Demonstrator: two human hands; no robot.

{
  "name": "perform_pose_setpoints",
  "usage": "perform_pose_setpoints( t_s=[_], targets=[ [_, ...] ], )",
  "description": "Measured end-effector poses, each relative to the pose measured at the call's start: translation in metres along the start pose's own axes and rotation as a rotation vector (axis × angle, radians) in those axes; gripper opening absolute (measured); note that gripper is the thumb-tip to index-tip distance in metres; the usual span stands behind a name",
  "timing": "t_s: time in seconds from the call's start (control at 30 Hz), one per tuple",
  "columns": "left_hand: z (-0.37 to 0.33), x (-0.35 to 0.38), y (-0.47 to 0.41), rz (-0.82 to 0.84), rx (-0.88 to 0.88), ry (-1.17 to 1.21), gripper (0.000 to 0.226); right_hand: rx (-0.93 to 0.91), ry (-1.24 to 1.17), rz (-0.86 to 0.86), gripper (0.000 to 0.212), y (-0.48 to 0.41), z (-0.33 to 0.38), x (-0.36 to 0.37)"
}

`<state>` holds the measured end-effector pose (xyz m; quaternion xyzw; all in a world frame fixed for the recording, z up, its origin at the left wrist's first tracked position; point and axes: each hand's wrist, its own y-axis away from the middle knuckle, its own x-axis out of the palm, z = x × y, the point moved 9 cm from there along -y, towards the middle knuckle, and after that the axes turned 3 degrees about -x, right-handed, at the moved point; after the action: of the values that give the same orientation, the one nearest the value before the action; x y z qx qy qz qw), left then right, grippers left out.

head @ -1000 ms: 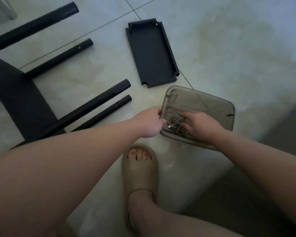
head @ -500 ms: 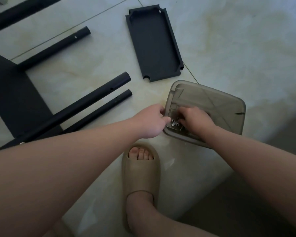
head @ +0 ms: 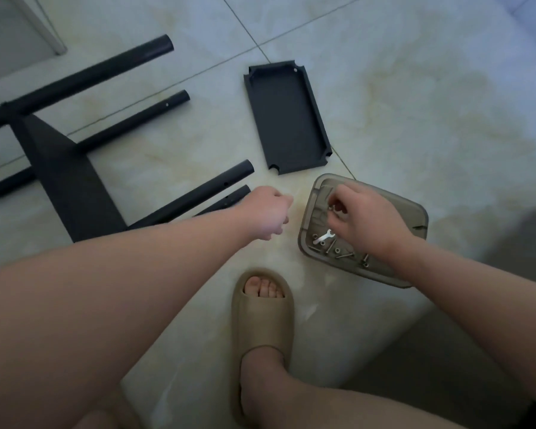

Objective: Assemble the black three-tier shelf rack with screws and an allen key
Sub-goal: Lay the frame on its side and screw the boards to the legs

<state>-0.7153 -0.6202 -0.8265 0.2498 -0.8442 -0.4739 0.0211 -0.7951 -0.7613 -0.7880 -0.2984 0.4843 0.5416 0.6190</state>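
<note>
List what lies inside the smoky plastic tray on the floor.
Inside the tray: a small flat spanner and loose screws at the near end. The right hand pinches a small piece, hiding whatever lies beneath.

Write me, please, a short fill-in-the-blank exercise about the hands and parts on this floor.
1. A small silver ___ lies among loose screws in the translucent tray.
2. The right hand pinches a screw above that tray, while the curled left hand is over the tiled ___.
3. The loose shelf panel beyond the tray is coloured ___.
Missing words: wrench; floor; black.
</note>
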Motion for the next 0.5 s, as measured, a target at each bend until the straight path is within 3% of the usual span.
perform_pose_setpoints(
  t_s=[0.2,0.5],
  targets=[
    [0.0,-0.064,0.049,-0.035,-0.085,0.308,0.037,-0.262,-0.015,-0.167,0.009,-0.014,0.115,-0.081],
    [0.06,-0.154,0.109,0.063,-0.042,0.797,0.061,-0.659,0.119,-0.115,0.01,-0.03,0.288,-0.09]
  ],
)
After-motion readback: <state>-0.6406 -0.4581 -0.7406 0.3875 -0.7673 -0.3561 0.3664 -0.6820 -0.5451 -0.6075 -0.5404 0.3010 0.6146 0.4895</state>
